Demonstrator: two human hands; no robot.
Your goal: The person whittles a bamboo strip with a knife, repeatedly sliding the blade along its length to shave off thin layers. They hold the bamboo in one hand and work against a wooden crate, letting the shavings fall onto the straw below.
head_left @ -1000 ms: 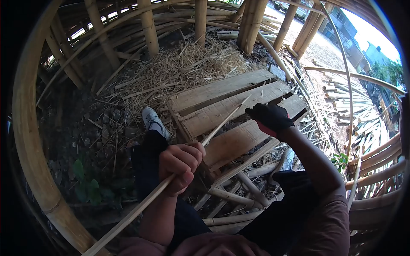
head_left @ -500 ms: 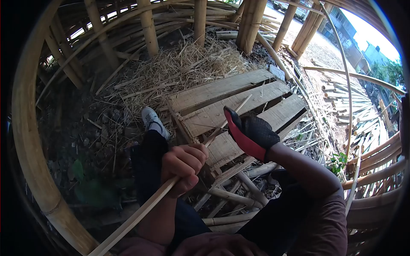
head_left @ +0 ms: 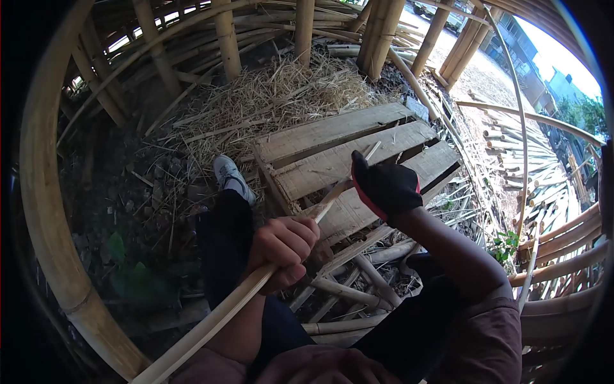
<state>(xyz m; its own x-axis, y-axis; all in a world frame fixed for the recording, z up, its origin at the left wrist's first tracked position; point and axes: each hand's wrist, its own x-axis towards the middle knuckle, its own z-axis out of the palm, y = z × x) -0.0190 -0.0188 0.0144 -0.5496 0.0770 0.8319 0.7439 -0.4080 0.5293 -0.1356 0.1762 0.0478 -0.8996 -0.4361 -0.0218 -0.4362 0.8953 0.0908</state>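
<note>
My left hand (head_left: 284,249) is clamped round a pale strip (head_left: 211,323) slanting over a slatted wooden crate (head_left: 307,179), its inside hidden, while my gloved right hand (head_left: 387,190) curls near the strip's far end, its grip unclear.

Left hand (head_left: 284,248) grips pale strip (head_left: 211,320); gloved right hand (head_left: 389,189) alongside.

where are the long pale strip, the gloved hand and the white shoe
Long pale strip (head_left: 211,319), head view: on its lower, nearer stretch
Gloved right hand (head_left: 389,188), head view: on the black back of it
White shoe (head_left: 227,171), head view: on its upper
</note>
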